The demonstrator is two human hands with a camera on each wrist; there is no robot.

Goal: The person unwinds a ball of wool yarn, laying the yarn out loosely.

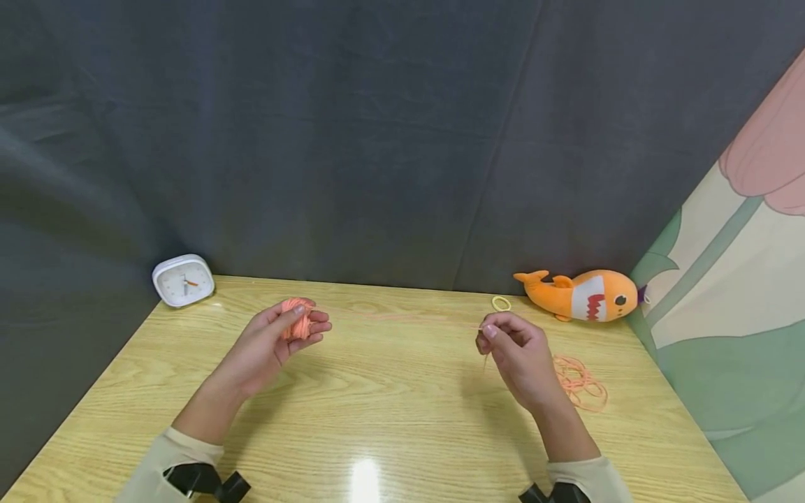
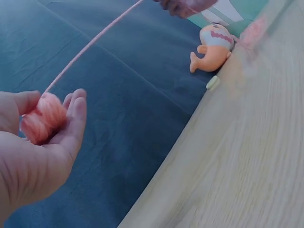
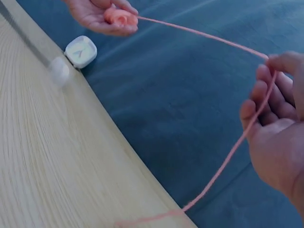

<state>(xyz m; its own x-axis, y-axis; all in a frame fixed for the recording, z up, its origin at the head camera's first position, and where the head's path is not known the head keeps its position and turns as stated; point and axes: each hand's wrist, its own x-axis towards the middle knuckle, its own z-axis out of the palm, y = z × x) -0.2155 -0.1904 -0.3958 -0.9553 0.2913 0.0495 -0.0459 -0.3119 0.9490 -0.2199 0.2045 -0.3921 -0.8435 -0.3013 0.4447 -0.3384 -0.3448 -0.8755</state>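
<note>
My left hand (image 1: 277,342) holds a small ball of coral-pink yarn (image 1: 295,320), the thumb pressed on it and the fingers behind. From the ball a strand of yarn (image 3: 204,34) runs taut across to my right hand (image 1: 517,356). There the thumb and forefinger pinch the strand, while the other fingers curl loosely. Below the pinch the yarn hangs down across the palm in the right wrist view and reaches the table. A loose tangle of the same yarn (image 1: 580,383) lies on the table beside my right wrist.
At the back left of the wooden table (image 1: 377,419) stands a white clock (image 1: 184,281). An orange toy shark (image 1: 585,297) lies at the back right, with a yellow ring (image 1: 501,303) to its left. A dark curtain (image 1: 352,140) hangs behind the table.
</note>
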